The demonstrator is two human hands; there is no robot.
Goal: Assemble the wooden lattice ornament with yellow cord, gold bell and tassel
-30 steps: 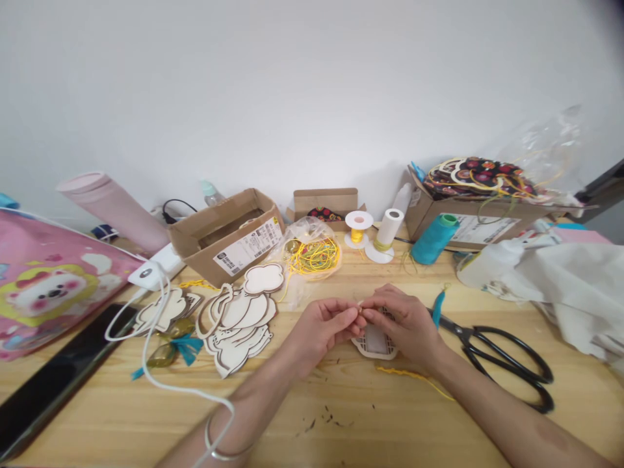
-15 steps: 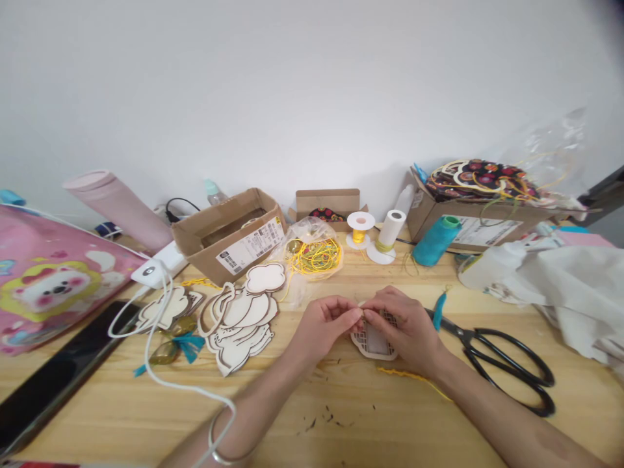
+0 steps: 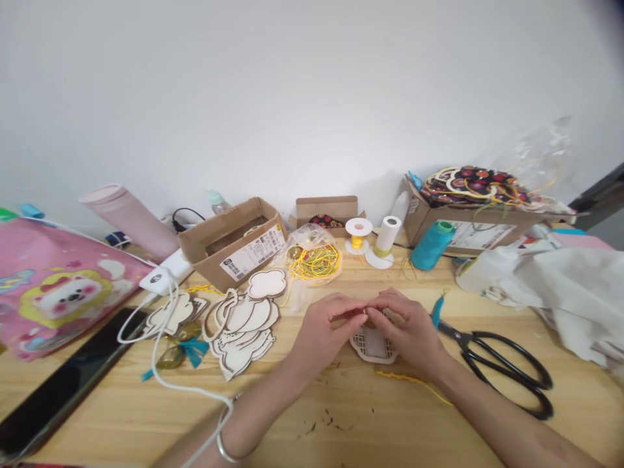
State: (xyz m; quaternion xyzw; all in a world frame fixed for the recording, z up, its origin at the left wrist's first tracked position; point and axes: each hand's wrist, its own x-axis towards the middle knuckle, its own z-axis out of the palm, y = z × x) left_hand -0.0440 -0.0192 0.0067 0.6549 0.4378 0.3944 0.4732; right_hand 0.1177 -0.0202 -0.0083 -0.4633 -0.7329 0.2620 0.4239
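Observation:
My left hand (image 3: 334,325) and my right hand (image 3: 403,327) meet fingertip to fingertip over a pale wooden lattice piece (image 3: 373,351). Both are closed in a pinch, and whatever sits between the fingertips is too small to name. The lattice piece lies on the table, its far part hidden behind the hands. Close to my right wrist runs a twisted yellow cord (image 3: 409,377). A teal tassel (image 3: 438,310) and large black-handled scissors (image 3: 504,364) lie to the right of that hand.
Left of my hands are stacked wooden cutouts (image 3: 246,325), a white cable (image 3: 190,388) and a black phone-like slab (image 3: 63,383). Behind stand an open cardboard box (image 3: 234,244), a bag of yellow cord (image 3: 314,261), thread spools (image 3: 358,234) and a teal thread cone (image 3: 433,246). White cloth (image 3: 580,292) lies right.
The view has shifted slightly. My hands stay together over the lattice piece; the left fingers are a little straighter, and more of the lattice's near part shows.

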